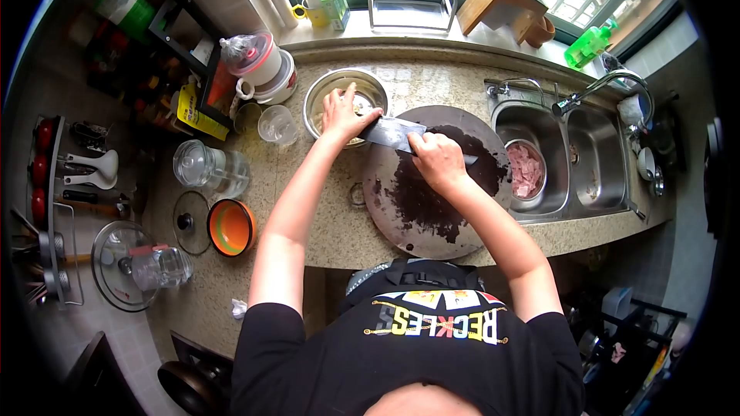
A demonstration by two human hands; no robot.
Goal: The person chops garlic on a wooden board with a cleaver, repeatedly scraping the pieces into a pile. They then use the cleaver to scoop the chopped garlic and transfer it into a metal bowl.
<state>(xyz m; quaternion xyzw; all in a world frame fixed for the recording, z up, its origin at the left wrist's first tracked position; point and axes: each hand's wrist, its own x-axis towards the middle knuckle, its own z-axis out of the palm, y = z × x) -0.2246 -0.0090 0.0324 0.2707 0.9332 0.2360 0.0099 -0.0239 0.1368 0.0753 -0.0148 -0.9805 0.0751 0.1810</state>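
My right hand (pixel 439 160) is closed around the handle of a cleaver (pixel 389 134), whose broad blade points left across the board's upper edge. My left hand (pixel 344 115) is over a metal bowl (pixel 317 88), fingers spread, the thumb right at the end of the blade. Some pale contents show in the bowl, partly hidden by that hand. Beneath the cleaver lies a big round cutting board (pixel 381 196), its middle covered by a dark, worn-looking patch.
Right of the board is a double sink (pixel 566 177) holding a bowl of pink raw meat (pixel 526 169). To the left stand a clear plastic cup (pixel 277 125), a glass jar (pixel 212 169), an orange bowl (pixel 231 227) and a glass lid (pixel 190 223). A knife block (pixel 501 0) rests on the sill.
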